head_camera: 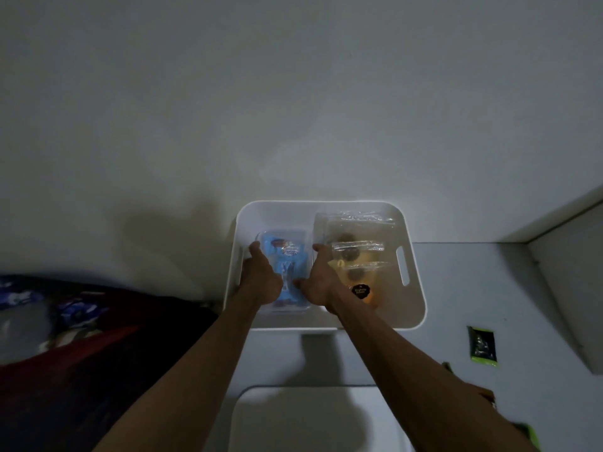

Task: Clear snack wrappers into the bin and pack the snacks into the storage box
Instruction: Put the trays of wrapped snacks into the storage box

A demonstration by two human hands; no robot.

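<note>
Two hands, left hand (261, 278) and right hand (321, 282), grasping blue snack pack (287, 256), lengthwise front-to-back in storage box (326, 205)

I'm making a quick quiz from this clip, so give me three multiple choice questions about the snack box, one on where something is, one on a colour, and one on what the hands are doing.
1. Where do the clear-wrapped pastries lie in the white storage box?
A. its right side
B. its left side
C. outside it

2. What colour is the snack pack between the hands?
A. red
B. blue
C. black

3. The left hand and right hand are:
A. on the floor
B. by the green packet
C. inside the box

Answers: A, they fill the right half; B, its wrapper is light blue; C, both reach past the rim.
</note>
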